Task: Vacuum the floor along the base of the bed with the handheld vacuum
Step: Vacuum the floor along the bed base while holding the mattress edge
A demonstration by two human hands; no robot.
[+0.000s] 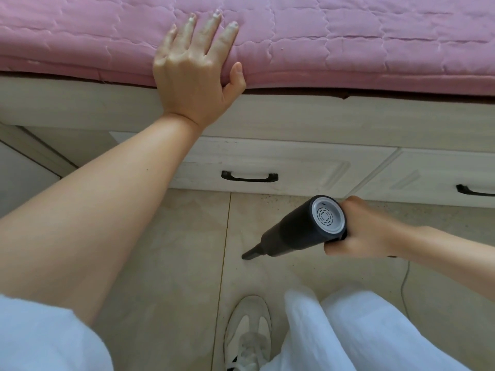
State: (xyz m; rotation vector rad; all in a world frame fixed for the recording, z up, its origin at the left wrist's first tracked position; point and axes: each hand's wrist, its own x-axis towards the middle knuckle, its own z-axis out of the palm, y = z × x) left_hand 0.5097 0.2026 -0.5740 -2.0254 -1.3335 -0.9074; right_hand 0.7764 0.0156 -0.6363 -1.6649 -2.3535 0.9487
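My right hand (367, 231) grips the dark grey handheld vacuum (300, 231) by its handle. Its grey vented rear cap faces me, and its narrow black nozzle (251, 252) points down-left, touching the beige tiled floor (174, 250) a little in front of the bed base. My left hand (195, 65) lies flat on the edge of the pink quilted mattress cover (348, 41), fingers spread, thumb hooked over the edge. The white wooden bed base (308, 121) runs across the view below the cover. Dark specks of dirt lie on the floor along the base to the right of the vacuum.
Two white drawers with black handles (249, 177) (474, 191) front the bed base. My white shoe (247, 333) and white trouser leg (361, 330) stand at the bottom. A thin cord (404, 279) lies on the floor at right. A white cabinet corner (24, 167) sits at left.
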